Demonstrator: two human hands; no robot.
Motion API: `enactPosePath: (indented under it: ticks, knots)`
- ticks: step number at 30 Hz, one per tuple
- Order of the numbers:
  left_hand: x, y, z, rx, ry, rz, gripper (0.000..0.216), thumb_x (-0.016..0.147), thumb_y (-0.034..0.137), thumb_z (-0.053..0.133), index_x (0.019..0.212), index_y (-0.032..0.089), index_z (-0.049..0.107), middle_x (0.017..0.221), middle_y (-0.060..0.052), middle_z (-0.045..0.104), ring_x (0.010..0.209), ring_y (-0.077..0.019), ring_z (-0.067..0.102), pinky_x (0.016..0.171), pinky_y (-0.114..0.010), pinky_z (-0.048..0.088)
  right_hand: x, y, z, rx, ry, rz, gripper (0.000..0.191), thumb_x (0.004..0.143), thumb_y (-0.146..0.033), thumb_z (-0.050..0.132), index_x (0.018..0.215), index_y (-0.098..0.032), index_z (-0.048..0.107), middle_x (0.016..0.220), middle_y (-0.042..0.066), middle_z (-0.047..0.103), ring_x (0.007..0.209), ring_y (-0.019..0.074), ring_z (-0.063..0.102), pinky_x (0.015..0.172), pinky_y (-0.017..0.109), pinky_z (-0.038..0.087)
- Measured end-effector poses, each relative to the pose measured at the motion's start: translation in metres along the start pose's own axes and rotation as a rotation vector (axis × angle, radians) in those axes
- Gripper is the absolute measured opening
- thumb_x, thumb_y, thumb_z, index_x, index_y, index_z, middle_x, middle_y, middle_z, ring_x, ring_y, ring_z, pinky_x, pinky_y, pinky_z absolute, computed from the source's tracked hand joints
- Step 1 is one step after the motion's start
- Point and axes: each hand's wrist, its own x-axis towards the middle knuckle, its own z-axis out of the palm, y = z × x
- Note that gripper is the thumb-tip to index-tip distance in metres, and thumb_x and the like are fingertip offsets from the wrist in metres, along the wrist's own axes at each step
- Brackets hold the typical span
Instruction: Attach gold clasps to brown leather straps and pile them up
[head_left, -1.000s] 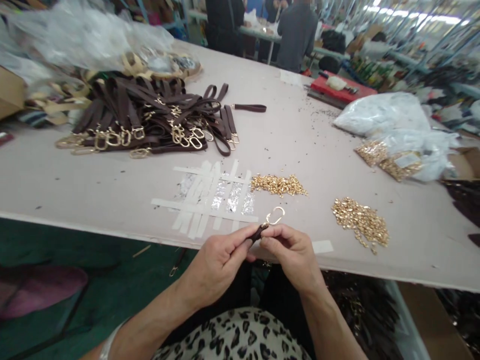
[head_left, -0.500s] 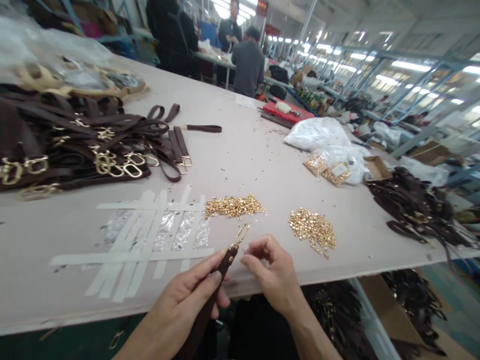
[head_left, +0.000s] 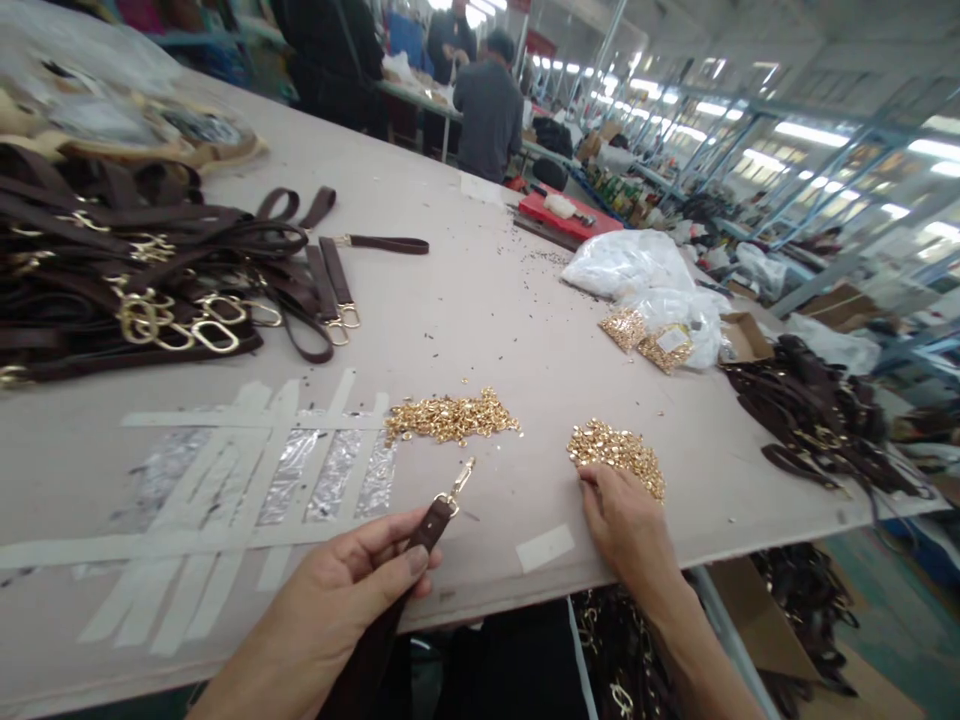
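My left hand (head_left: 367, 590) is closed round a dark brown leather strap (head_left: 431, 525), thumb on top, near the table's front edge. A gold clasp (head_left: 460, 484) at the strap's tip points away from me. My right hand (head_left: 626, 520) reaches to the near side of the right pile of small gold rivet pieces (head_left: 619, 448). Its fingertips are pinched together at the pile's edge, and any piece between them is too small to make out. Beyond the strap's clasp lies a second pile of gold pieces (head_left: 454, 415).
Many brown straps with gold hardware (head_left: 187, 270) are heaped at left. Pale tape strips (head_left: 262, 470) hold clear plastic to the table. Plastic bags (head_left: 637, 265), a red tray (head_left: 566, 212) and more straps (head_left: 810, 420) lie at right. People stand at a table behind.
My right hand has moved from beside the strap's tip to the right gold pile. A pale strip on the table now shows where it was. My left hand keeps the strap.
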Motion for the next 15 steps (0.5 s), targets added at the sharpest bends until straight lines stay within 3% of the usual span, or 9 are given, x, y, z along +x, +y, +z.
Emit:
enactPosePath:
  ticks: [6, 10, 12, 15]
  knots:
    - [0.004, 0.004, 0.011, 0.090, -0.016, 0.085, 0.020, 0.071, 0.024, 0.081, 0.090, 0.021, 0.075, 0.070, 0.004, 0.069, 0.061, -0.0073, 0.061, 0.060, -0.014, 0.049, 0.008, 0.001, -0.002, -0.123, -0.006, -0.060, 0.017, 0.092, -0.015, 0.047, 0.098, -0.019, 0.062, 0.075, 0.006, 0.065, 0.077, 0.0251, 0.060, 0.075, 0.036, 0.045]
    - [0.007, 0.004, 0.013, 0.153, -0.018, 0.177, 0.016, 0.075, 0.023, 0.075, 0.090, 0.019, 0.071, 0.069, 0.004, 0.066, 0.063, -0.0087, 0.060, 0.062, -0.017, 0.051, 0.009, 0.003, 0.004, -0.131, 0.057, -0.030, 0.015, 0.090, -0.019, 0.049, 0.097, -0.018, 0.062, 0.081, 0.008, 0.067, 0.081, 0.0265, 0.062, 0.076, 0.038, 0.048]
    - [0.008, 0.003, 0.014, 0.149, -0.019, 0.197, 0.015, 0.076, 0.022, 0.074, 0.089, 0.017, 0.070, 0.069, 0.004, 0.065, 0.063, -0.0093, 0.059, 0.062, -0.019, 0.051, 0.010, -0.007, 0.006, 0.078, 0.072, 0.066, 0.013, 0.090, -0.023, 0.052, 0.098, -0.019, 0.061, 0.085, 0.008, 0.069, 0.079, 0.0253, 0.065, 0.075, 0.038, 0.051]
    - [0.007, 0.002, 0.016, 0.147, -0.024, 0.221, 0.015, 0.075, 0.020, 0.072, 0.089, 0.016, 0.069, 0.068, 0.003, 0.065, 0.063, -0.0097, 0.059, 0.063, -0.021, 0.050, 0.008, -0.043, 0.005, 0.614, 0.048, 0.216, 0.013, 0.089, -0.029, 0.061, 0.100, -0.022, 0.060, 0.087, 0.004, 0.071, 0.078, 0.0206, 0.068, 0.072, 0.033, 0.055]
